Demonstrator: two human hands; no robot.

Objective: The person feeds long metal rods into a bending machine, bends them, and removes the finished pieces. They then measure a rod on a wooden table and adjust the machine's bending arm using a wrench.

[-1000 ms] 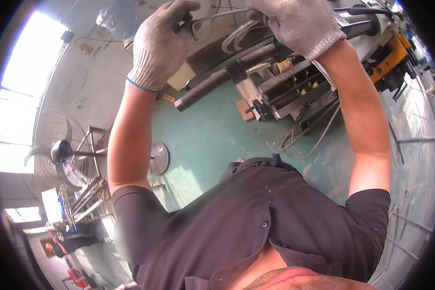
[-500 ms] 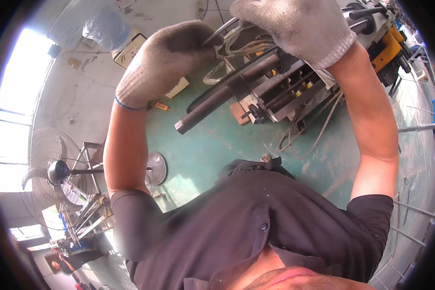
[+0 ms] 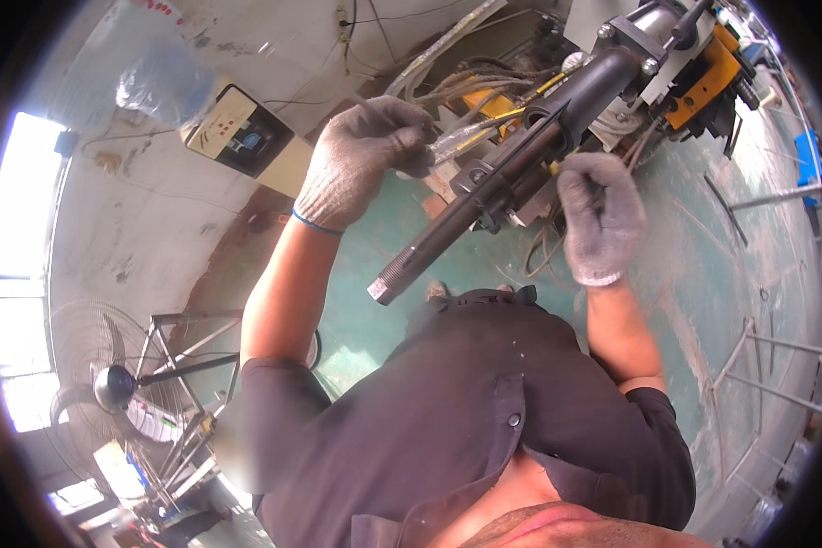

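Both my hands wear greyish knitted work gloves. My left hand [image 3: 361, 155] is raised left of a dark metal shaft, its fingers curled closed; what they hold, if anything, I cannot make out. The shaft [image 3: 438, 242] slants down toward me, with a threaded end nearest my body. Beyond it, a thick dark cylinder [image 3: 598, 87] ends in a bolted flange [image 3: 644, 50]. My right hand [image 3: 603, 219] hangs right of the shaft, apart from it, with fingers loosely closed and nothing showing in them.
Cables and hoses [image 3: 484, 87] bundle behind the shaft. A yellow machine part [image 3: 703, 78] stands at far right. A beige box with a dark panel [image 3: 242, 137] is beyond my left hand. A standing fan [image 3: 114, 388] is at left, and metal racks [image 3: 776, 370] at right.
My hands have come apart and the thin metal rod between them no longer shows clearly. My right hand has dropped toward me, beside the shaft. The view has shifted, showing more of the cylinder.
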